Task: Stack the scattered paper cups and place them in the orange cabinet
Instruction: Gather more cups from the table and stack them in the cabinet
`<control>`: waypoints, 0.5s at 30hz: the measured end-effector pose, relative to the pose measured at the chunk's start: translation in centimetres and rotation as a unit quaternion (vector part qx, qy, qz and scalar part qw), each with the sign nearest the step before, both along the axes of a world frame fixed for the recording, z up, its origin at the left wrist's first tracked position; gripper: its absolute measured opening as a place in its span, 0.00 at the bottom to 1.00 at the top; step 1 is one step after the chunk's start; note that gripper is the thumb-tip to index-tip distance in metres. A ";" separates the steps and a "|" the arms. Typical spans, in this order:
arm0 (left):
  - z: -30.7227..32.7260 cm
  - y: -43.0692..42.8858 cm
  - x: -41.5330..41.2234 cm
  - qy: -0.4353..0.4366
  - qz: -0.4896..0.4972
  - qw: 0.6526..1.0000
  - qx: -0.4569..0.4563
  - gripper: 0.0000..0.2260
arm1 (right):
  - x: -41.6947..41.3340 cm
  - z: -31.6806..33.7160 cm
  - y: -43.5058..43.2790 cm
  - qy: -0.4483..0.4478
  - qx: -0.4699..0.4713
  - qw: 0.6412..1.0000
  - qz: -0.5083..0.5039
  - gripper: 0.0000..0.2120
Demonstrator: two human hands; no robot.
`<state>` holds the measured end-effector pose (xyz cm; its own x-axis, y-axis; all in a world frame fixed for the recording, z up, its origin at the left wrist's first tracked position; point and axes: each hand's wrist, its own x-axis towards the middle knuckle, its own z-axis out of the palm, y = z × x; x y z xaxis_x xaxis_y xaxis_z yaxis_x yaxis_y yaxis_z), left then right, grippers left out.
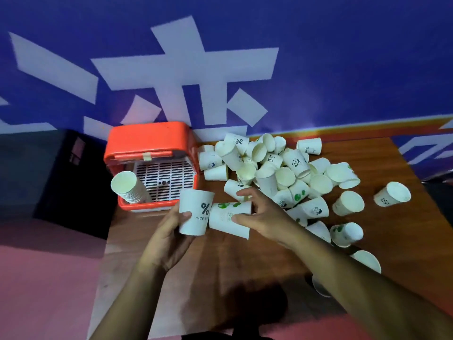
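Note:
My left hand (pixel 169 231) grips an upright white paper cup with a black percent sign (pixel 195 212). My right hand (pixel 263 214) holds a second cup with green print (pixel 229 220), lying on its side with its base against the first cup. Both are held just in front of the orange cabinet (pixel 149 141), which stands open at the table's far left. A leaning stack of cups (pixel 128 187) rests on the white grid inside the cabinet. Several loose cups (pixel 269 168) lie in a heap to the right.
The brown wooden table (pixel 220 266) ends at the left beside the cabinet, with pink floor beyond. A blue wall with white characters (pixel 186 69) backs the table. Stray cups (pixel 392 195) lie towards the right edge, one (pixel 367 260) beside my right forearm.

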<state>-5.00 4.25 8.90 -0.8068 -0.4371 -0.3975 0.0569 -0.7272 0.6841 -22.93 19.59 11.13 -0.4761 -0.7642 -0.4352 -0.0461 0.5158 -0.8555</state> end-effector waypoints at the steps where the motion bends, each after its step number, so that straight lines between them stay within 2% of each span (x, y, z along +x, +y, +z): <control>1: 0.2 -0.8 1.0 0.005 0.004 1.000 -0.013 0.34 | 0.7 0.2 -1.1 0.007 -0.006 1.000 -0.001 0.33; 3: 0.6 -2.0 2.8 0.018 0.023 0.999 -0.031 0.37 | 2.2 0.4 -3.0 -0.004 -0.036 0.998 -0.050 0.34; 7: 1.0 -4.6 5.9 0.028 0.061 0.996 -0.062 0.32 | 6.3 0.3 -7.6 -0.042 -0.110 0.983 -0.137 0.22; 10: 0.7 -6.4 7.5 0.019 0.080 0.994 -0.072 0.32 | 8.8 0.0 -10.6 -0.134 -0.131 0.971 -0.151 0.16; 12: 0.1 -7.9 8.7 0.010 0.087 0.993 -0.075 0.30 | 10.2 -0.5 -12.3 -0.203 -0.134 0.958 -0.149 0.17; 15: -1.1 -10.1 10.4 -0.012 0.104 0.992 -0.075 0.33 | 11.5 -1.8 -14.4 -0.210 -0.130 0.955 -0.166 0.21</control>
<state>5.43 -5.88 7.80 -0.6848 -0.6484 -0.3325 0.1777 -0.5911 0.7867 -11.40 5.17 9.37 -0.5360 -0.7097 -0.4572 0.4582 0.2103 -0.8636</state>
